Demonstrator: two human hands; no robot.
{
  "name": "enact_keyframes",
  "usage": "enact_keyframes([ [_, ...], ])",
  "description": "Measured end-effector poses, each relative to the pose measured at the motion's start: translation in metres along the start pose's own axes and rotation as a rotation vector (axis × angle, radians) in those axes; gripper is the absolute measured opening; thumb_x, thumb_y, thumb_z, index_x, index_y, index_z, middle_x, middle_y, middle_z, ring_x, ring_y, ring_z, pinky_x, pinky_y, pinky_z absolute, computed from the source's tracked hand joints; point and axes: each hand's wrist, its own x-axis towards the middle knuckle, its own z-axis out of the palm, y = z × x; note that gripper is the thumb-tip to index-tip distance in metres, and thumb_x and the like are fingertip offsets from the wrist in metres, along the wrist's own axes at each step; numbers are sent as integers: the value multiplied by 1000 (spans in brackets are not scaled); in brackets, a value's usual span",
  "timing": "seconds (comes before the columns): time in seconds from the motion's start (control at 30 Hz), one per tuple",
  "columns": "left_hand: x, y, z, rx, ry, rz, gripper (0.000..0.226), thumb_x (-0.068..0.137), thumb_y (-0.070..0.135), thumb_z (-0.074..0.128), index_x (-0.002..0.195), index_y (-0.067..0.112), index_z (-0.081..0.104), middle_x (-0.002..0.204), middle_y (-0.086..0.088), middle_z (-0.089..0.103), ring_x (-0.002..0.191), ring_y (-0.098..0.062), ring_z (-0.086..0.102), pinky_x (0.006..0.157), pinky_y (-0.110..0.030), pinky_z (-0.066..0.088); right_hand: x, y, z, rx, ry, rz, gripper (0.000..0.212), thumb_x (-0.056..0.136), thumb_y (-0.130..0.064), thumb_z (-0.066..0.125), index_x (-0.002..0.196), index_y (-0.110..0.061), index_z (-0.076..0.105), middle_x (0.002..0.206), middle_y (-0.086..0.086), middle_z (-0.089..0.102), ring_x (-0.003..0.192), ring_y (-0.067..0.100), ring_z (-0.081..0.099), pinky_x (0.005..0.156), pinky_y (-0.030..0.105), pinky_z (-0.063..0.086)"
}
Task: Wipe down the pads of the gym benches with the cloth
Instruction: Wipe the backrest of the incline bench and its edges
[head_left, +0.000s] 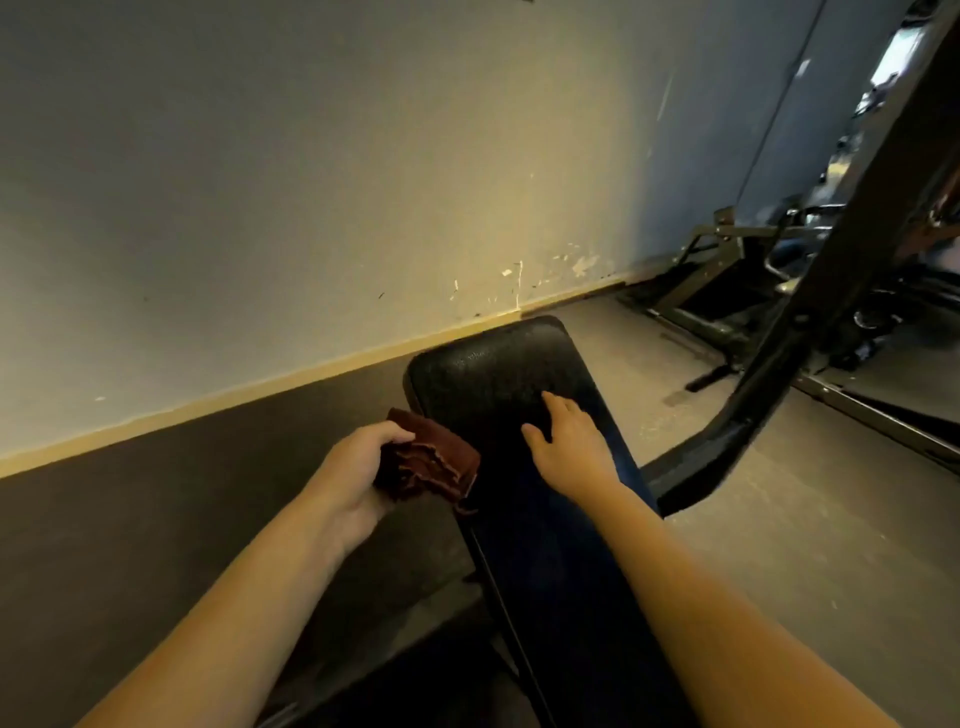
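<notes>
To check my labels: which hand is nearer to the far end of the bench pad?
Right. The right hand rests on the bench pad, fingers toward its far end; the left hand grips the cloth at the pad's left edge, farther back.

1 bench pad (498, 374), 1 cloth (431, 462), 2 hands: left hand (358, 467), right hand (571, 441)

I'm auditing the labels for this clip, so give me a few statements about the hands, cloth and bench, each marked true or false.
1. The left hand grips the dark red cloth. True.
2. The right hand holds a spray bottle. False: it rests open on the bench pad, holding nothing.
3. The cloth lies spread over the pad's far end. False: it is bunched in the left hand at the pad's left edge.
4. The pad's far end points toward the wall. True.
</notes>
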Motion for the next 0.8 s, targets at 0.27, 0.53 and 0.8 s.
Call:
enact_keyframes([
  [0.27,43,114,24,251,36,43,26,90,27,75,109,10,69,100,-10,76,103,-29,69,100,-47,50,67,-21,-26,37,-4,93,62,103,-39,53,156,-14,34,163,10,31,146,32,34,115,49,38],
  [0.53,145,199,64,1054,-127,197,24,100,23,63,122,17,58,107,-5,68,101,-24,67,86,-38,55,171,-11,-30,289,139,268,54,107,-41,41,151,-10,40,151,14,46,136,33,46,112,50,40],
  [0.8,231,204,110,1569,-645,100,16,97,31,66,112,37,66,111,9,66,97,-8,66,78,-25,55,172,-10,10,261,352,302,61,103,-51,23,149,-18,44,144,5,54,133,24,49,112,49,41],
])
